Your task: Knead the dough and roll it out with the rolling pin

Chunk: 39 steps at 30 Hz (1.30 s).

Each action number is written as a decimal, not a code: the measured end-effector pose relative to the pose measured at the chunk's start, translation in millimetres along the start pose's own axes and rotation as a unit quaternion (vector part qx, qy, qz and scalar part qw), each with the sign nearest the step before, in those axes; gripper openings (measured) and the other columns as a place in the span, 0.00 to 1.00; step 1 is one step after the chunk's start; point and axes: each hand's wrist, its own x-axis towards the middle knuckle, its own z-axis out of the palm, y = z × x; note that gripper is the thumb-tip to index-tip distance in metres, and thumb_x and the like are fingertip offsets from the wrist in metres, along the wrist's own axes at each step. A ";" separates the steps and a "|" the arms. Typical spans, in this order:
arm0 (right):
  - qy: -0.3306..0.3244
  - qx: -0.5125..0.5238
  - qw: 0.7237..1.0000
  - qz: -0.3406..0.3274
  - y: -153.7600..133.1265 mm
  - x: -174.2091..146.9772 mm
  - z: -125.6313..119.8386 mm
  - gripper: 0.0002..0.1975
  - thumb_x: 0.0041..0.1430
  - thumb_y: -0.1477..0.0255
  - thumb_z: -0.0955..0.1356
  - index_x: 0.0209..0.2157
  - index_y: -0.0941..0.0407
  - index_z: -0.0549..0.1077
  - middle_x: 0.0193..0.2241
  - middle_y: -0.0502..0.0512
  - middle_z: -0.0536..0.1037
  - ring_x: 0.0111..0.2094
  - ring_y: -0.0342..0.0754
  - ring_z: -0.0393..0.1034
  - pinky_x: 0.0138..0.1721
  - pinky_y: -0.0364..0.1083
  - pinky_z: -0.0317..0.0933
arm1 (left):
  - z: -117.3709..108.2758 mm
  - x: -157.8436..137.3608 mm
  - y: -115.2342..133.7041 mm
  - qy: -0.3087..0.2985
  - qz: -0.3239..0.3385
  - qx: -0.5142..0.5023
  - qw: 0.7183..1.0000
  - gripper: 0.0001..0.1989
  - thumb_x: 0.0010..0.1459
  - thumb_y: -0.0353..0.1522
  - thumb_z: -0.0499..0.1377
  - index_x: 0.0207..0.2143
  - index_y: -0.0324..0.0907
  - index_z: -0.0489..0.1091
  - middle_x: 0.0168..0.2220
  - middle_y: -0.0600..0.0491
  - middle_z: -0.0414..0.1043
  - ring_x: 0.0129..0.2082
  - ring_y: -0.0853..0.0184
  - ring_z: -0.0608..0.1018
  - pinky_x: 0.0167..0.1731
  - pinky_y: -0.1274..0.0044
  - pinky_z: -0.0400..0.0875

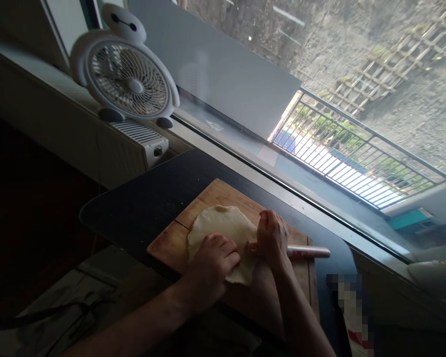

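Observation:
A flattened round sheet of pale dough [223, 223] lies on a wooden board [167, 243]. My left hand [213, 263] rests on the near part of the dough, its fingers curled and closed against it. What the fingertips pinch is hidden beneath the knuckles. At the dough's right edge, my right hand [273, 238] is closed around a wooden rolling pin [308, 252]. One end of the pin pokes out to the right past the board, and the other end reaches over the dough.
The board sits on a dark table [141, 203] beside a large window. A white fan [134, 87] shaped like a round figure stands on a radiator [130, 144] at the far left. Outside are a metal railing [327, 153] and a rough slope. A blurred patch [351, 302] covers something at lower right.

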 end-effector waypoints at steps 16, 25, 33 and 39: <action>-0.046 -0.009 0.997 -0.065 12.5 -12.1 -1.2 0.18 0.64 0.71 0.54 0.49 0.55 0.69 0.53 0.57 0.66 0.61 0.52 0.47 0.59 0.56 0.46 | 8.1 3.3 1.7 0.014 -0.025 -0.003 1.000 0.04 0.51 0.27 0.57 0.31 0.43 0.69 0.35 0.53 0.67 0.40 0.62 0.66 0.54 0.62 0.53; -0.079 -0.021 0.993 -0.087 15.8 -40.3 -12.3 0.16 0.62 0.72 0.57 0.47 0.52 0.70 0.52 0.53 0.68 0.62 0.52 0.47 0.57 0.53 0.50 | 7.3 2.3 1.7 0.018 -0.021 -0.002 1.000 0.05 0.50 0.27 0.58 0.31 0.43 0.69 0.35 0.53 0.67 0.40 0.63 0.66 0.55 0.61 0.53; -0.044 -0.008 0.998 -0.035 -2.6 27.7 12.6 0.17 0.65 0.69 0.55 0.48 0.53 0.69 0.51 0.55 0.68 0.61 0.53 0.46 0.55 0.53 0.51 | 8.5 2.6 1.2 0.015 -0.024 0.010 1.000 0.04 0.50 0.28 0.59 0.30 0.43 0.69 0.35 0.53 0.68 0.41 0.62 0.66 0.55 0.62 0.53; -0.061 -0.013 0.993 -0.095 6.3 -22.6 -4.5 0.17 0.64 0.69 0.56 0.51 0.54 0.68 0.52 0.57 0.66 0.60 0.53 0.48 0.56 0.55 0.49 | 9.0 1.7 1.9 0.018 -0.028 0.005 0.999 0.05 0.50 0.27 0.59 0.31 0.43 0.69 0.35 0.53 0.67 0.40 0.62 0.67 0.55 0.60 0.52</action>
